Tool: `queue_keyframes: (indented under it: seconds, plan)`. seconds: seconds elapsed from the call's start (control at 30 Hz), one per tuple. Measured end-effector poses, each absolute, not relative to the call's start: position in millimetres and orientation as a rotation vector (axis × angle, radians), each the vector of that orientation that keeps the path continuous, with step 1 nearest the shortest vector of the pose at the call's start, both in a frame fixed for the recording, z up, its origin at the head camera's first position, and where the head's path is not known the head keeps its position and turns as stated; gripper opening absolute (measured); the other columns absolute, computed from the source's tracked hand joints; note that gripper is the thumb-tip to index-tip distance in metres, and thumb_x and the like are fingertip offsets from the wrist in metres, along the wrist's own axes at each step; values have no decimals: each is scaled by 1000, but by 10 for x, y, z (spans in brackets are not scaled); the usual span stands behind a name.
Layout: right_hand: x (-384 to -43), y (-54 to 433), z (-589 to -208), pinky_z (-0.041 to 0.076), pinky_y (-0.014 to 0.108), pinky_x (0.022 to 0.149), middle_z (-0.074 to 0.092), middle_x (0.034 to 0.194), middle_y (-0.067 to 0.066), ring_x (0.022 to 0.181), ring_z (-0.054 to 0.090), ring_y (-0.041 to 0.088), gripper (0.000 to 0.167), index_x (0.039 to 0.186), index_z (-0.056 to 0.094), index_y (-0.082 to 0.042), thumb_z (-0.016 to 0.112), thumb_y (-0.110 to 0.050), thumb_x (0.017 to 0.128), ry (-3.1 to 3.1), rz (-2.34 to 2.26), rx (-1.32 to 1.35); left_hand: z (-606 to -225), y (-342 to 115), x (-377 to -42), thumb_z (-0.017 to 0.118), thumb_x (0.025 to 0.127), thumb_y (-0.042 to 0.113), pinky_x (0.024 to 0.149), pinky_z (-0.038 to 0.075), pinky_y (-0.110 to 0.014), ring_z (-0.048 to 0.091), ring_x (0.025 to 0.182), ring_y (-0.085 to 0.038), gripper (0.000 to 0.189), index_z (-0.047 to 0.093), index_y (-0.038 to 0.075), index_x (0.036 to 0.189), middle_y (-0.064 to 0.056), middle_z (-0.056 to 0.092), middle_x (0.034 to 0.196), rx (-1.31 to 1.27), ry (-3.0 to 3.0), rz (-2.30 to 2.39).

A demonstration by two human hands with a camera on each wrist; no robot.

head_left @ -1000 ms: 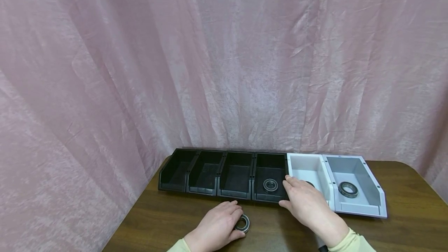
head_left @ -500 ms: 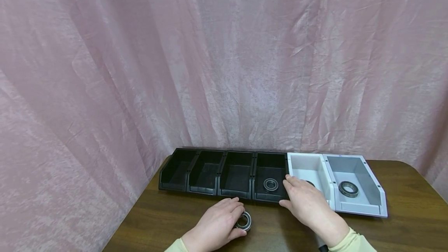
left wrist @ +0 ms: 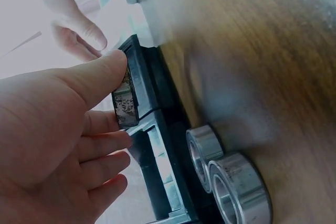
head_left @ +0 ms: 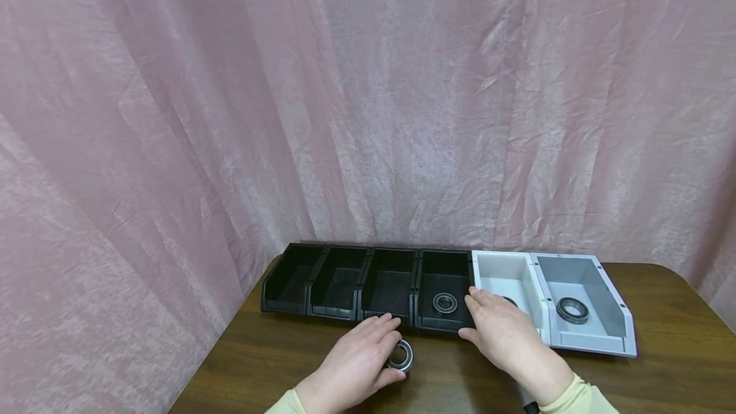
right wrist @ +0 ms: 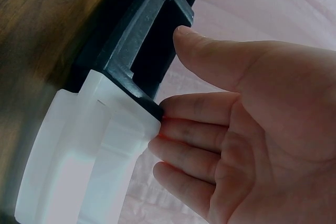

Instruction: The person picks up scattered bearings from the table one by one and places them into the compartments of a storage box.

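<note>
My left hand [head_left: 358, 358] pinches a ball bearing [head_left: 407, 355] between thumb and forefinger, just in front of the black bins. In the left wrist view the bearing's worn outer rim [left wrist: 126, 106] shows between them, above the table. Two more shiny bearings [left wrist: 240, 190] stand out there on the table; in the head view they are not seen. My right hand [head_left: 506, 334] lies with extended fingers at the edge where a black bin [head_left: 443, 270] meets the white bin [head_left: 503, 267]. Inside that black bin lies a bearing [head_left: 444, 303].
Further black bins [head_left: 339, 273] continue the row to the left. At its right end stands a grey bin [head_left: 618, 299] with a bearing [head_left: 572, 310] in it. A dark bearing in the white bin is mostly hidden by my right hand. A pink curtain [head_left: 368, 114] hangs behind.
My left hand has moved slightly forward towards the bins with the bearing between thumb and forefinger. My right hand has stayed in place.
</note>
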State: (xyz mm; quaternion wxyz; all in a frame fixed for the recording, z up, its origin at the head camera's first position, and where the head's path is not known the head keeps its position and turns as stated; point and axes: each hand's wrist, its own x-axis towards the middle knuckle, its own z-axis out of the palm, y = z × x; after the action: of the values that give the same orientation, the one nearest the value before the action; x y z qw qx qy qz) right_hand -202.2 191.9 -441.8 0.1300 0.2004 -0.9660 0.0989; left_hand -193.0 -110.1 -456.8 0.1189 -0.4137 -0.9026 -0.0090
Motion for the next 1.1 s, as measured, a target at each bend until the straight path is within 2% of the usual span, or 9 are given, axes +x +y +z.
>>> queue_keyframes:
  seconds: [0.77, 1.1]
  plan:
    - [-2008, 1923, -4427, 53, 56, 113, 67, 145, 27, 137, 64, 44, 61, 133, 72, 10, 88, -33, 94, -2803, 291, 585, -4453, -1128, -2079, 81, 100, 49, 125, 44, -46, 58, 147, -31, 53, 72, 7, 131, -15, 67, 151, -1091, -2507, 104]
    - [-2015, 1921, -4423, 52, 57, 114, 67, 145, 28, 137, 63, 45, 61, 134, 71, 11, 88, -33, 94, -2809, 293, 587, -4411, -1155, -2208, 81, 101, 48, 123, 46, -46, 60, 146, -32, 54, 71, 4, 130, -19, 67, 150, -1064, -2447, 121]
